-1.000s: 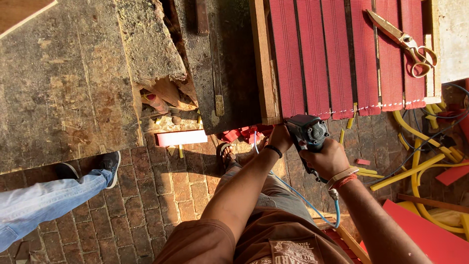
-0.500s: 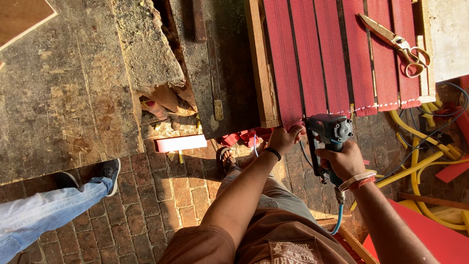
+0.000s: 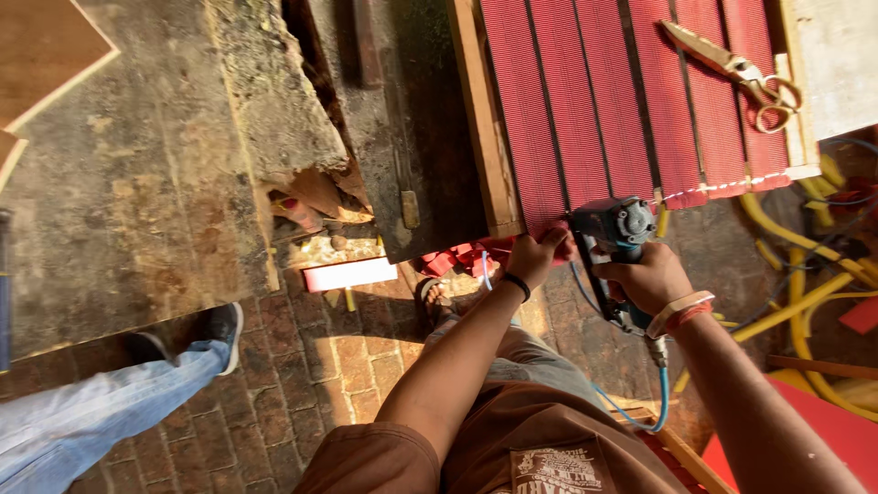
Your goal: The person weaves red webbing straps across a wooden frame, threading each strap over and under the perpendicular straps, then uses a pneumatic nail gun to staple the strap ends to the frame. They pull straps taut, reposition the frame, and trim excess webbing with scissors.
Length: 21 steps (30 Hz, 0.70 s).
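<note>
Red ribbed webbing strips (image 3: 585, 101) run side by side across a wooden frame (image 3: 483, 137), filling the 12 to 2 o'clock part of the view. Left hand (image 3: 535, 258) pinches the loose end of a strip at the frame's near edge, fingers curled closed on the fabric. Right hand (image 3: 651, 277) is clenched around the handle of a blue-grey pneumatic stapler (image 3: 611, 240), whose nose sits at the webbing edge just beside the left hand, at its 3 o'clock. Thin blue air hose (image 3: 651, 402) trails from the tool's base toward 6 o'clock. Brass-coloured scissors (image 3: 732, 66) lie on the webbing at 2 o'clock. Yellow hoses (image 3: 805, 274) coil on the brick floor (image 3: 357, 366) at 3 o'clock. Another person's jeans leg and dark shoe (image 3: 215, 334) enter at 8 o'clock.
</note>
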### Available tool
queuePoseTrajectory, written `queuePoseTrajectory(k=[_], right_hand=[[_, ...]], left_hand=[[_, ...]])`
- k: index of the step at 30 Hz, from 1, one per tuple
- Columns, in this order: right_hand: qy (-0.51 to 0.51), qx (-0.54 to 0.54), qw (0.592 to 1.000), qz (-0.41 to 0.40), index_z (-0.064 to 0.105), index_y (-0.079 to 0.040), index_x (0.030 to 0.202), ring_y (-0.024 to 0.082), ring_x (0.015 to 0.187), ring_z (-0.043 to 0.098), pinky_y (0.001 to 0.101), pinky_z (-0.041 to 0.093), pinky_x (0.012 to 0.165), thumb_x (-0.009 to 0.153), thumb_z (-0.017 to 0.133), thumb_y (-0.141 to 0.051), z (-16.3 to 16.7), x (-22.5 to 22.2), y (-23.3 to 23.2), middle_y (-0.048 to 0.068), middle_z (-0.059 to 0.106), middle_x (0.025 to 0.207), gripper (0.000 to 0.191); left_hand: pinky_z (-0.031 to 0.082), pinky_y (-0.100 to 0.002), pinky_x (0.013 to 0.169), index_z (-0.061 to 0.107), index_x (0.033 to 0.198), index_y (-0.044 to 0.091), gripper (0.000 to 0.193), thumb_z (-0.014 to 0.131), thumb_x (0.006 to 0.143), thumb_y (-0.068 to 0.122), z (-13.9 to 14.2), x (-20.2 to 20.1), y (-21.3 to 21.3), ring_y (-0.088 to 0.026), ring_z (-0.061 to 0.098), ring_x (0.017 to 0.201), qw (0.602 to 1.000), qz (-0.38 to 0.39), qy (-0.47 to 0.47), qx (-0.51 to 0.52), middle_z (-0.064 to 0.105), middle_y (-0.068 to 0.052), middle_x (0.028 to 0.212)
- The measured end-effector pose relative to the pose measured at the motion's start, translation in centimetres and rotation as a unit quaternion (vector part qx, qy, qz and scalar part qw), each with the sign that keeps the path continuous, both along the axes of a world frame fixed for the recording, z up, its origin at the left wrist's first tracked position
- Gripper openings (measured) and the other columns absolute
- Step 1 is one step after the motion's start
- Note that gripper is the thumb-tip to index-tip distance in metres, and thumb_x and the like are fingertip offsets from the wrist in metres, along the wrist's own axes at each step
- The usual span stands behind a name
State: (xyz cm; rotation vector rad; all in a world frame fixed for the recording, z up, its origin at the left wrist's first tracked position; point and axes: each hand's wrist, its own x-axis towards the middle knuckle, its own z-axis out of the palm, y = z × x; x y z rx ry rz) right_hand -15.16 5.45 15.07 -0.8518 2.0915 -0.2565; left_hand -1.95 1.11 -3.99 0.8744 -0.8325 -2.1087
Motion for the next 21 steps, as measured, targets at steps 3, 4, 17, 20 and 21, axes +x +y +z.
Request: queuePoseTrajectory(k=[3, 4, 17, 20, 21], right_hand=[[0.007, -0.018, 1.0, 0.005, 0.076, 0.006, 0.078, 0.018, 0.053, 0.064, 0.0345, 0.049, 0.055, 0.083, 0.082, -0.02, -0.3, -0.7, 1.0, 0.01, 0.069, 0.063, 0.027], [0.003, -0.034, 0.999, -0.005, 0.075, 0.007, 0.08, 0.018, 0.054, 0.063, 0.0346, 0.049, 0.055, 0.084, 0.082, -0.019, -0.6, -1.1, 1.5, 0.01, 0.069, 0.064, 0.028], [0.097, -0.17, 0.979, 0.06, 0.062, -0.018, 0.147, 0.016, 0.084, 0.064, 0.0353, 0.053, 0.079, 0.081, 0.083, -0.011, 2.9, -22.2, -0.8, 0.007, 0.075, 0.094, 0.07], [0.177, -0.273, 0.919, 0.223, 0.062, -0.018, 0.151, 0.02, 0.085, 0.068, 0.0361, 0.054, 0.081, 0.082, 0.079, -0.007, 3.3, -29.5, -6.7, 0.014, 0.071, 0.102, 0.072], [0.154, -0.29, 0.914, 0.237, 0.063, -0.017, 0.148, 0.022, 0.087, 0.068, 0.0366, 0.054, 0.082, 0.081, 0.079, -0.007, 3.1, -31.7, -8.9, 0.015, 0.072, 0.102, 0.07]], left_hand=[[0.053, -0.031, 0.075, 0.077, 0.101, 0.003, 0.043, 0.063, 0.102, 0.044, 0.5, 1.3, -0.5, -0.015, 0.07, 0.082, 0.994, -0.06, -0.088, 0.001, 0.078, -0.008, 0.092], [0.053, -0.031, 0.076, 0.075, 0.106, 0.006, 0.041, 0.066, 0.098, 0.045, 0.5, 2.0, -0.9, -0.015, 0.069, 0.082, 0.989, -0.101, -0.103, 0.011, 0.077, -0.007, 0.093], [0.062, -0.033, 0.082, 0.076, 0.118, 0.002, 0.039, 0.07, 0.092, 0.031, 10.3, 7.6, -5.1, -0.021, 0.08, 0.092, 0.898, -0.091, -0.362, -0.232, 0.082, -0.01, 0.096], [0.059, -0.038, 0.096, 0.068, 0.132, 0.011, 0.047, 0.069, 0.091, 0.033, 13.2, 1.8, -7.1, -0.025, 0.073, 0.112, 0.824, -0.064, -0.5, -0.258, 0.076, -0.009, 0.124], [0.049, -0.045, 0.103, 0.059, 0.139, 0.01, 0.057, 0.071, 0.089, 0.036, 14.0, -0.1, -7.2, -0.029, 0.06, 0.124, 0.769, -0.087, -0.557, -0.303, 0.063, -0.013, 0.136]])
